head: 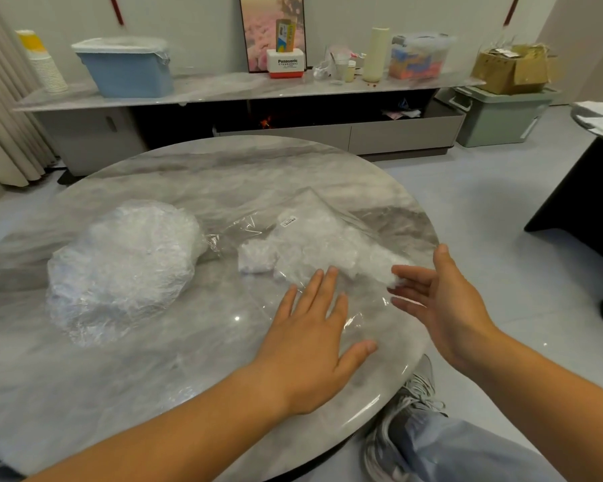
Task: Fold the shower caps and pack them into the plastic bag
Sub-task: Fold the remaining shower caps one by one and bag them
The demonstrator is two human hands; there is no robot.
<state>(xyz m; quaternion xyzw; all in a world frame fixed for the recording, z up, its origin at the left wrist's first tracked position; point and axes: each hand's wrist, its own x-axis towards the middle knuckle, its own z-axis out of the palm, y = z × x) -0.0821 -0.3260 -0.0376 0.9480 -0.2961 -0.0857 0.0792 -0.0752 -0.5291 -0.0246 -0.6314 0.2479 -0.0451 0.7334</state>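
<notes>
Head view: nearest, under the rim of the round marble table (174, 387), are a grey sneaker (408, 405) and a pale blue trouser leg (467, 450). Both bare forearms reach in over the near edge.

The left hand (310, 342) lies palm down, its fingers (314, 290) straight and slightly spread and the thumb stuck out to the right. The fingers rest flat on the near end of the clear plastic bag (331, 224) and curl round nothing.

Just to its right, the right hand (446, 304) stands on edge at the table's rim, palm facing left. Its fingers are straight and parted, and their tips reach the near right end of the white wad of folded caps (345, 252). Whether they touch it cannot be told; they pinch nothing.

The bag lies flat on the right half of the table. One corner points away from the person and its near end sits under the left hand. The wad inside runs from the bag's white label (292, 220) down and right toward the right hand.

A small folded cap (257, 257) sits at the wad's left edge; whether it is inside the bag is unclear. Well to the left is a loose heap of shower caps (126, 269).

Beyond, a sideboard (223, 87) holds a blue bin (127, 69).
</notes>
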